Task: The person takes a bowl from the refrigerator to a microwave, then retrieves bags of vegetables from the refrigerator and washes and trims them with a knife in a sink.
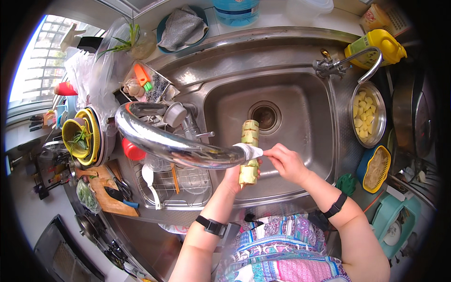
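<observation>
Below the drain of the steel sink (225, 91), my left hand (235, 176) holds a thick, pale green, ringed vegetable stem (249, 172) upright in the picture. The curved chrome faucet (183, 155) crosses over the stem and hides part of it and some of my left fingers. My right hand (287, 163) is at the white tip (255, 152) on the faucet's end, its thumb and forefinger pinched together. Whether those fingers grip the tip or something small cannot be told.
A steel bowl of cut potato pieces (364, 114) stands right of the sink, near a yellow jug (378, 47). At left are a wire dish rack (208, 187), a wooden cutting board with a knife (102, 192) and yellow colanders (75, 132). A second faucet (329, 67) rises at upper right.
</observation>
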`<state>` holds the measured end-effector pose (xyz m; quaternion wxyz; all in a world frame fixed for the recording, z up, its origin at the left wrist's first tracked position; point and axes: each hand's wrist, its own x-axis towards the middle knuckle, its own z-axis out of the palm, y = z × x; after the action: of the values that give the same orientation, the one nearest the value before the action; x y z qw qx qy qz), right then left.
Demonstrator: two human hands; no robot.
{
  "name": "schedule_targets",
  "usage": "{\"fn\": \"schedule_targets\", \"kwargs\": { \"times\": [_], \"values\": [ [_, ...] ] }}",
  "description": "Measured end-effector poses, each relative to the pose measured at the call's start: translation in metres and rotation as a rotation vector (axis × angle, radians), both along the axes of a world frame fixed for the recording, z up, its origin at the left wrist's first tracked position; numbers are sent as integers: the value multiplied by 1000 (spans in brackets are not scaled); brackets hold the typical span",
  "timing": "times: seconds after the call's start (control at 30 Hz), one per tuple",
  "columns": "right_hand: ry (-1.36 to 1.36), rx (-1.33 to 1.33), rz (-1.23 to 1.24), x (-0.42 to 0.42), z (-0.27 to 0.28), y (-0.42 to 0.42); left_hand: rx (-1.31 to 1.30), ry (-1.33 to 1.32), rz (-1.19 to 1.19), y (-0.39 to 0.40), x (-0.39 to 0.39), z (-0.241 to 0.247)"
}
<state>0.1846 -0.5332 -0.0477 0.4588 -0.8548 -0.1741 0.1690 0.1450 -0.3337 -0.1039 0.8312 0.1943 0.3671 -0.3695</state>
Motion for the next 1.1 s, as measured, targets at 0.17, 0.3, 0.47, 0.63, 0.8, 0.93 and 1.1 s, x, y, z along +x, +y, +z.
{"fn": "schedule_targets", "kwargs": {
  "times": [0.17, 0.3, 0.47, 0.63, 0.8, 0.93, 1.1],
  "values": [
    [-77, 25, 261, -17, 21, 17, -59, 84, 124, 3, -12, 20],
    [-115, -20, 149, 3, -7, 1, -161, 140, 75, 12, -28, 23],
    [-34, -249, -68, 34, -35, -29, -176, 142, 79, 12, -27, 37],
    [-21, 2, 265, 1, 14, 5, 22, 161, 48, 14, -9, 20],
    [-78, -80, -65, 46, -48, -29, -107, 137, -28, 14, 6, 25],
    [-70, -196, -153, 52, -42, -26, -124, 176, 18, 16, 10, 22],
    [-3, -272, -271, 46, -59, -48, -212, 114, -38, 21, 15, 39]
  ]
}}
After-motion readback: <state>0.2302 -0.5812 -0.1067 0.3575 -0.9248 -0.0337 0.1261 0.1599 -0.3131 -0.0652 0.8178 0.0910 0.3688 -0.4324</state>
